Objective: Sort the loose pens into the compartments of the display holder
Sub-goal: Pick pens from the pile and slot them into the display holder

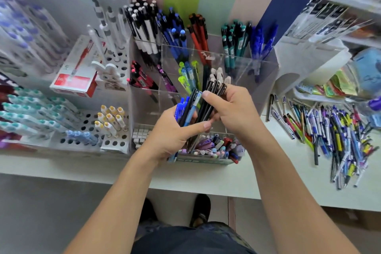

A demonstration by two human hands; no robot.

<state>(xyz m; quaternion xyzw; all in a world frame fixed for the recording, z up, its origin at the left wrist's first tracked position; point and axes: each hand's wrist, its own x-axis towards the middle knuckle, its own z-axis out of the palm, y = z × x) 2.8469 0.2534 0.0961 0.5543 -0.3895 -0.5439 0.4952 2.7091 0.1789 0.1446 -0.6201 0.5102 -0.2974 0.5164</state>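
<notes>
A mixed bundle of blue and black pens (188, 107) is gripped by the left hand (175, 132); slim black pens (212, 97) are pinched by the right hand's (233, 109) curled fingers (206, 95) above the clear acrylic display holder (237, 64).

Non-task clutter around the worktop (206, 179)

Red-and-white box (77, 72) lies back left, white perforated rack (86, 123) with yellow-capped markers (111, 118) in front of it; packaged goods (338, 83) far right; dark shoes (201, 209) on the floor below.

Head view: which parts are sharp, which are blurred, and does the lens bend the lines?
Head view: the left hand, the right hand and the pens they grip are fairly sharp; the white pens at far left and the packets at upper right are smeared; the table edge bows, a wide-angle effect; light is soft and even, with faint glare on the clear holder.
</notes>
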